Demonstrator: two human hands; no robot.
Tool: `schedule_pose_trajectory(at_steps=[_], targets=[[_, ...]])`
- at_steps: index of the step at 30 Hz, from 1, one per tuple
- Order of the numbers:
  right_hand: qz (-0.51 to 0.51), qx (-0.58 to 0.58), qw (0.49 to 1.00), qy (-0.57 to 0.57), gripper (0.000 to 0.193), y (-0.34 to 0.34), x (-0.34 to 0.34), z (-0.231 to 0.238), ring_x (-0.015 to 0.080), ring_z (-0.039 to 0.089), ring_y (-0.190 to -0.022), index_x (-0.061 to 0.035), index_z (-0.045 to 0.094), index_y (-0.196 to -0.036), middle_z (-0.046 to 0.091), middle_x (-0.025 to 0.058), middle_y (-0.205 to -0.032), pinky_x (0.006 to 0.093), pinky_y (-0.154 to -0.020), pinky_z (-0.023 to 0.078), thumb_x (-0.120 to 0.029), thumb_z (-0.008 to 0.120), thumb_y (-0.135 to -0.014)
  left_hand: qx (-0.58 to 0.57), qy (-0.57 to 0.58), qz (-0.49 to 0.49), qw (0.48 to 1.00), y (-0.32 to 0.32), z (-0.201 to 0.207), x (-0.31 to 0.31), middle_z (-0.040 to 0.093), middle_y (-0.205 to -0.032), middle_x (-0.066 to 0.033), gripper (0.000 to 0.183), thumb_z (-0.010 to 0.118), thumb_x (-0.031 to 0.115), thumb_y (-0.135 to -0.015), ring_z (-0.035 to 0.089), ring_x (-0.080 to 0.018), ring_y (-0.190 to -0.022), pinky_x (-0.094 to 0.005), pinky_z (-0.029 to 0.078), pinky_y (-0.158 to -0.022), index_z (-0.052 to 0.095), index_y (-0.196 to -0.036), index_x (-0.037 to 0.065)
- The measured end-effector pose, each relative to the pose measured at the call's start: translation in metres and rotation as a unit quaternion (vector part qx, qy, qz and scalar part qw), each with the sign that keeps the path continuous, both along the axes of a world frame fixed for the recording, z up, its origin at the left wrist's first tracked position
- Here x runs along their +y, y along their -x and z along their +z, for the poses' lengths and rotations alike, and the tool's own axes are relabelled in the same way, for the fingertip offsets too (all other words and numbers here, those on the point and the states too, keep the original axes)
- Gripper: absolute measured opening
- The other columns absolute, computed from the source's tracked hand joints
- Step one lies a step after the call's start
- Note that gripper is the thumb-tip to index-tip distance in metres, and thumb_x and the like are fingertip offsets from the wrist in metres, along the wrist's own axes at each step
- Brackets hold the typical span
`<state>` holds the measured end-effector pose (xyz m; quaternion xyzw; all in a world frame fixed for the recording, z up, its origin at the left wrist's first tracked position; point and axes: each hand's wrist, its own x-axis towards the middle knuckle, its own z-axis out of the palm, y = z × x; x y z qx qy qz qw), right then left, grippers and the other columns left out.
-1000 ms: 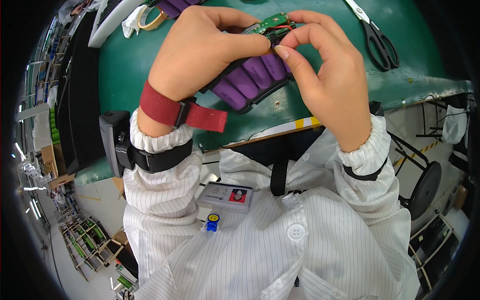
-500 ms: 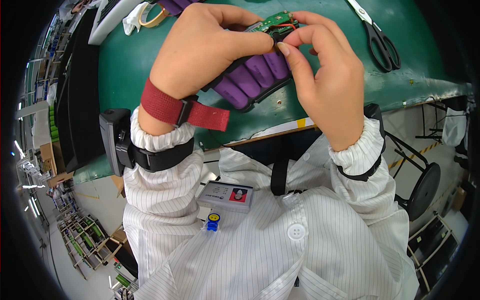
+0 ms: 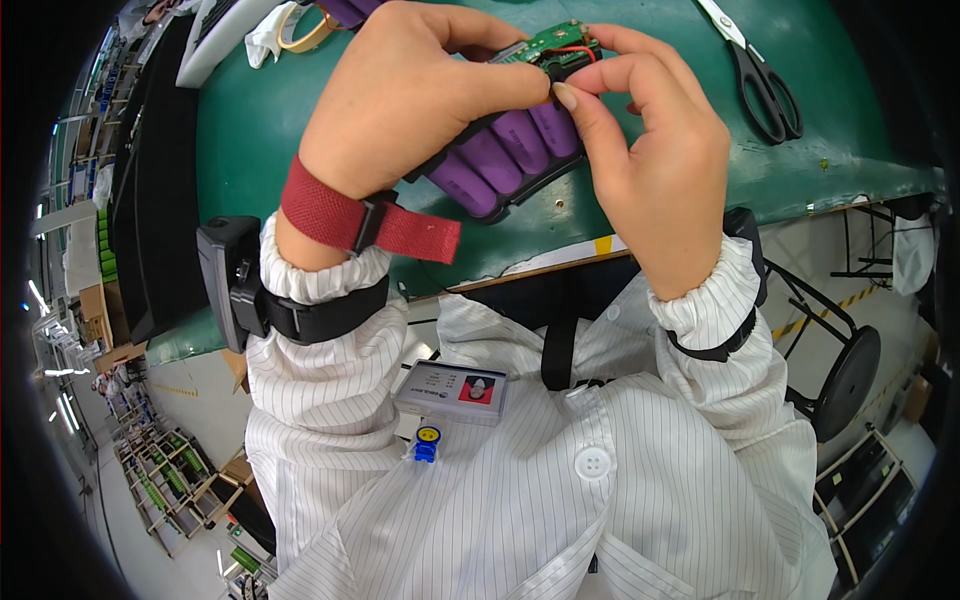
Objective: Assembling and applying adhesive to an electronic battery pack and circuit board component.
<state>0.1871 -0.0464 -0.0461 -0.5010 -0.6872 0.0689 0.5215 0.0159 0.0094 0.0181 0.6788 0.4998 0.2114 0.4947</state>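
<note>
A battery pack (image 3: 497, 160) of purple cylindrical cells in a black frame sits tilted over the green table. Along its far edge lies a green circuit board (image 3: 560, 40) with a red wire (image 3: 578, 50). My left hand (image 3: 410, 95), with a red strap (image 3: 340, 212) at the wrist, is closed round the pack, its thumb lying along the near edge of the board. At the board's right end my right hand (image 3: 655, 150) is closed, thumb and index finger pinched on a small black part by the red wire. The fingertips hide most of that part.
Black-handled scissors (image 3: 765, 90) lie on the green table (image 3: 840, 150) to the right. At the back left are a roll of tape (image 3: 303, 30), a crumpled white piece (image 3: 264, 38) and another purple pack (image 3: 350, 10). A black stool (image 3: 845, 385) stands beyond the table's right front edge.
Almost nothing differs. My right hand and wrist have shifted very slightly, with the pinch kept at the same spot; the left hand and the battery pack stay in place.
</note>
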Motion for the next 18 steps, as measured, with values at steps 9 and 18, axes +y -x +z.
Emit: schedule_pose_trajectory(at_steps=[9,18], targets=[[-0.001,0.008,1.000,0.011,0.010,0.000,0.000,0.000,0.0250,0.067,-0.084,-0.0009,0.064,-0.087,0.069,0.0146,-0.108,0.0308,-0.068,0.051,-0.002,0.072,-0.081,0.007,-0.122,-0.022,0.992,0.003,-0.009,-0.001,0.060,-0.067,0.0000,0.037,0.075,0.024,-0.071,0.049,-0.0034,-0.053,-0.0198,0.035,-0.047,0.073,-0.096,-0.003],[0.010,0.022,0.999,-0.032,0.016,-0.001,0.004,-0.005,0.0327,0.064,-0.081,-0.0027,0.058,-0.084,0.067,0.0105,-0.100,0.0387,-0.069,0.052,-0.001,0.071,-0.076,0.051,-0.005,-0.035,0.998,0.003,0.004,-0.002,0.069,-0.093,-0.0043,0.036,0.067,0.011,-0.085,0.060,-0.0059,-0.080,-0.0205,0.047,-0.070,0.064,-0.116,-0.006]])
